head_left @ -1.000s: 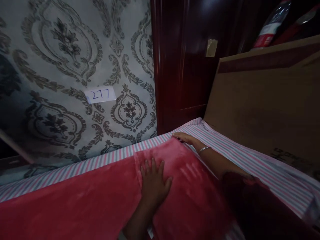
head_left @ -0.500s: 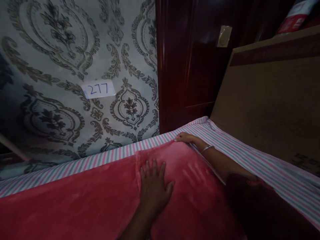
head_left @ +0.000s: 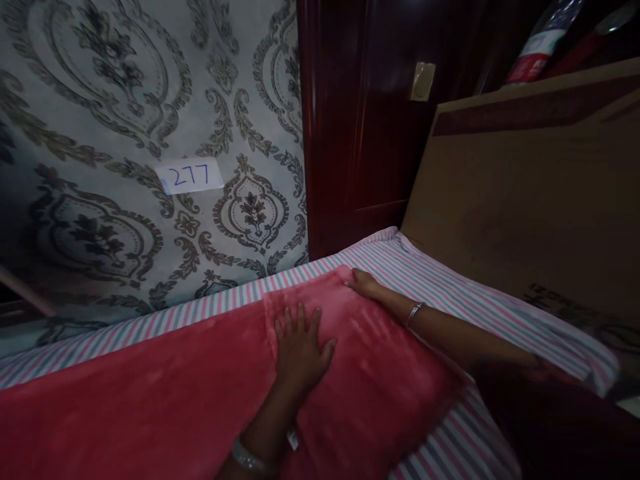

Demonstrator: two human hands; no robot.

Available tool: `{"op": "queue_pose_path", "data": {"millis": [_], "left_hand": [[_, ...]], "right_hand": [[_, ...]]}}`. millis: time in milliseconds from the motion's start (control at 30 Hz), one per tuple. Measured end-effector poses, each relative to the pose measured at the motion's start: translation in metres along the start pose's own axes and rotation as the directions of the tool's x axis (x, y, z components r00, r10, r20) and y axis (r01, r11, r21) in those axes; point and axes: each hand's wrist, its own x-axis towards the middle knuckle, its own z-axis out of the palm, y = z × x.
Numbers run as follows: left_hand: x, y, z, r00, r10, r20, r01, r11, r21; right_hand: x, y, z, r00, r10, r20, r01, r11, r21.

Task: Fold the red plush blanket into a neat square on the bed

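Patterned grey-and-white wall (head_left: pixel 250 100) behind a pink, grey and white striped sheet (head_left: pixel 430 273). Upon the sheet lies a red plush cloth (head_left: pixel 150 393), its far edge near the wall. A brown cardboard box (head_left: pixel 500 200) stands at right. The left hand (head_left: pixel 300 357) rests palm down on the cloth, fingers spread; the right hand's (head_left: pixel 366 287) fingers are closed on its far right corner. A white paper card (head_left: pixel 193 176) marked "277" is on the wall.
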Motion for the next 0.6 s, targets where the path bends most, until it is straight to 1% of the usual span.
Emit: {"op": "queue_pose_path", "data": {"millis": [67,133,233,300,367,433,500,600], "left_hand": [[0.0,0.0,-0.001,1.0,0.007,-0.002,-0.007,1.0,0.014],[0.001,0.001,-0.003,1.0,0.008,0.006,-0.008,1.0,0.024],[0.002,0.001,-0.006,1.0,0.012,0.022,-0.013,0.999,0.038],[0.003,0.001,-0.006,0.999,0.019,0.027,-0.02,0.999,0.047],[0.005,0.0,-0.005,0.999,0.025,0.022,-0.026,0.998,0.054],[0.006,0.0,-0.003,0.999,0.033,0.011,-0.033,0.998,0.06],[0.008,0.0,-0.002,0.999,0.039,0.004,-0.039,0.997,0.062],[0.008,0.0,-0.003,0.999,0.042,0.005,-0.042,0.998,0.053]], "right_hand": [[-0.006,-0.003,0.007,0.999,-0.017,-0.039,0.017,1.0,-0.018],[-0.011,-0.004,0.006,0.998,-0.025,-0.052,0.024,0.999,-0.02],[-0.02,-0.003,-0.007,0.999,0.008,-0.039,-0.008,1.0,-0.004],[-0.032,0.003,-0.019,0.999,0.045,-0.015,-0.045,0.999,0.007],[-0.054,0.013,-0.029,0.997,0.071,0.009,-0.071,0.997,0.009],[-0.085,0.024,-0.034,0.995,0.091,0.028,-0.091,0.996,0.003],[-0.121,0.033,-0.03,0.995,0.092,0.038,-0.091,0.995,-0.027],[-0.169,0.042,-0.015,0.998,0.06,0.014,-0.058,0.99,-0.127]]}}
